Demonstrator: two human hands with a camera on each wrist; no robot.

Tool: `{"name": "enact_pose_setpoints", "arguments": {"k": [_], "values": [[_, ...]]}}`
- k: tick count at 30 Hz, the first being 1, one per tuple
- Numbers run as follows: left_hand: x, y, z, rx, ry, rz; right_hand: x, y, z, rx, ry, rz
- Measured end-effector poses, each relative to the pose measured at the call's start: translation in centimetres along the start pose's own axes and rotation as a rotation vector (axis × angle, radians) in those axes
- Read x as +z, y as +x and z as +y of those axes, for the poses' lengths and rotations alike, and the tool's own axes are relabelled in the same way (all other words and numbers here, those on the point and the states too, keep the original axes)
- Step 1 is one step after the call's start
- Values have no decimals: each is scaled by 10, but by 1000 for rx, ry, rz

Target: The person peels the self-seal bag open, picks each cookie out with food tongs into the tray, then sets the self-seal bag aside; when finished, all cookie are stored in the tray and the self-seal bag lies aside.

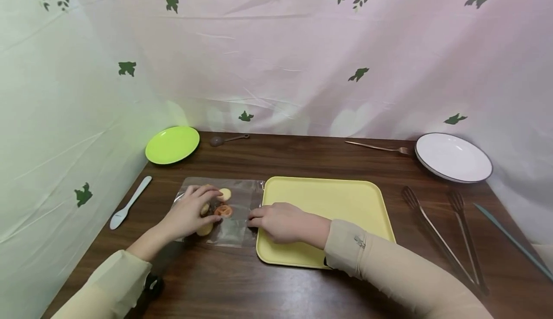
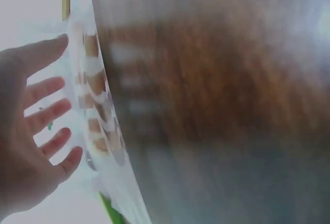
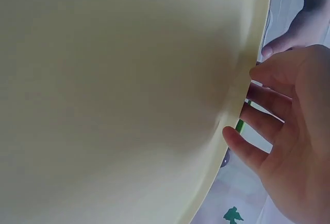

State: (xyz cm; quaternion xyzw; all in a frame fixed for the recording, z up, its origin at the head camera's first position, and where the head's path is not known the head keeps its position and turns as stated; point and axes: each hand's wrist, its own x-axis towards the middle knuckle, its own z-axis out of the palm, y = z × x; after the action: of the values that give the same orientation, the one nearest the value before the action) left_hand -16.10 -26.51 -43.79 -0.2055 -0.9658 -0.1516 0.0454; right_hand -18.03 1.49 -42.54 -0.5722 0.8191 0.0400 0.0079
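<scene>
One clear bag (image 1: 236,230) lies on the table (image 1: 203,280), just beside the yellow tray (image 1: 337,196), with round slices (image 1: 223,211) seemingly inside. Your left hand (image 1: 190,212) is loosely spread over them. Your right hand (image 1: 282,222) is at the bag's tray-side edge; I can't tell if it pinches. The bag should be light, floppy and slick, so hold its edge and don't squash the slices.

Bag (image 1: 242,220) left, tray (image 1: 345,199) right

On the tabletop (image 1: 298,295), the bag, slices (image 1: 223,210) inside, lies just beside the tray's left rim (touching or not, I cannot tell). A spoon (image 1: 134,198) lies left of the bag; farther back, a plate (image 1: 173,145), with a scoop (image 1: 217,141) to its right. Right of the tray lie tongs (image 1: 438,233), then a long utensil (image 1: 511,239); behind these, a dish (image 1: 453,158), a fork (image 1: 380,147) at its left.
</scene>
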Motion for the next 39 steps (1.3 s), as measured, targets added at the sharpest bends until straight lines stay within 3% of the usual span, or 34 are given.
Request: {"name": "enact_pose_setpoints", "arguments": {"k": [7, 15, 33, 39], "values": [[3, 6, -9, -80, -149, 35, -3, -2, -1, 13, 21, 14], [5, 3, -12, -151, -231, 41, -1, -1, 1, 24, 42, 25], [-5, -1, -11, -115, -288, 172, -2, -1, 1, 25, 31, 47], [-9, -6, -7, -144, -290, 238, -5, -2, 0, 8, 19, 25]]}}
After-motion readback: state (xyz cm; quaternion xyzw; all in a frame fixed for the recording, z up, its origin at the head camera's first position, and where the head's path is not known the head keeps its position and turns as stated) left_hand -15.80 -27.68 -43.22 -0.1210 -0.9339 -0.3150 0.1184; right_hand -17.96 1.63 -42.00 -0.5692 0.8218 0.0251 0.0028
